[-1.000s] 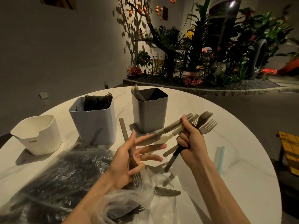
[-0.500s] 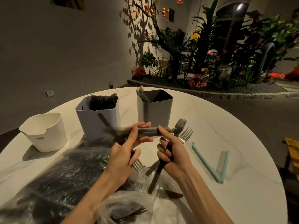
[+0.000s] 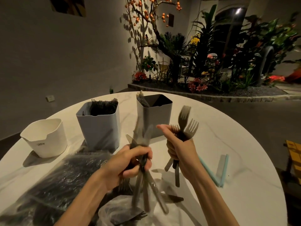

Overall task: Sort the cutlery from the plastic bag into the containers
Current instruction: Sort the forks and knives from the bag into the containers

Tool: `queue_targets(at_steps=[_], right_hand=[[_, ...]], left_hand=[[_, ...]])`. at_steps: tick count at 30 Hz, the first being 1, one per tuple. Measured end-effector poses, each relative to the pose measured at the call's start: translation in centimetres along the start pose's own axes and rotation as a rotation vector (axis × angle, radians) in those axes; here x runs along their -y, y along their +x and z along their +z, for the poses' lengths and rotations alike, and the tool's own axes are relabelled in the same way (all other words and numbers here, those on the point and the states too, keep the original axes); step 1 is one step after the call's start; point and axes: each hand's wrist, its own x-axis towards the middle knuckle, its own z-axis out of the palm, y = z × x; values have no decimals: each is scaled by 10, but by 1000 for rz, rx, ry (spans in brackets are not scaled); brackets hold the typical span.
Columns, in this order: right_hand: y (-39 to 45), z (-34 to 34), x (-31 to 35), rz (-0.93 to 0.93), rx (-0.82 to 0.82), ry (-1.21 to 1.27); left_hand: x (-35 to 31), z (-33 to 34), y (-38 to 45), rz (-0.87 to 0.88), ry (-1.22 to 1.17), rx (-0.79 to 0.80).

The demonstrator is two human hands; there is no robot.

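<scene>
My left hand [image 3: 130, 162] grips a blurred bundle of knives [image 3: 141, 190], held upright over the clear plastic bag [image 3: 53, 181] of dark cutlery. My right hand [image 3: 180, 149] grips a bunch of forks [image 3: 185, 123], tines up, in front of the grey container [image 3: 154, 116], which has a few pieces leaning in its left corner. The pale blue container [image 3: 99, 126] to its left is full of dark forks. At far left stands a low white container [image 3: 45, 137]. One knife [image 3: 172, 198] lies on the table below my hands.
The round white marble table [image 3: 236, 132] carries two light blue straws [image 3: 223, 170] at the right. A planter bed with trees and flowers [image 3: 195, 70] lies beyond the table. A yellow object [image 3: 294, 159] shows at the right edge.
My left hand has taken the knives out of the right hand's bunch and turned them upright. My right hand has lifted and tilted its forks tines-up.
</scene>
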Motion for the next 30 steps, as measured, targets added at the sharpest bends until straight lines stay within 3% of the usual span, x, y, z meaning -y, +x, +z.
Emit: queue_targets(at_steps=[3, 8, 12, 16, 19, 22, 28, 30], right_hand=[[-2, 6, -1, 38, 55, -119], [0, -2, 0, 94, -36, -26], [4, -18, 4, 49, -226, 213], [8, -25, 7, 18, -314, 293], [6, -19, 3, 11, -244, 49], [4, -7, -5, 1, -175, -251], [1, -2, -17, 19, 86, -704], [2, 2, -21, 10, 105, -744]], left_hand=[[3, 6, -1, -152, 48, 232], [11, 13, 5, -247, 41, 339], [11, 2, 5, -195, -65, 217], [11, -2, 10, -14, -82, -44], [9, 3, 15, 171, -119, -206], [6, 5, 15, 282, -215, -254], [4, 4, 9, 292, -381, -276], [4, 4, 9, 228, -405, -271]])
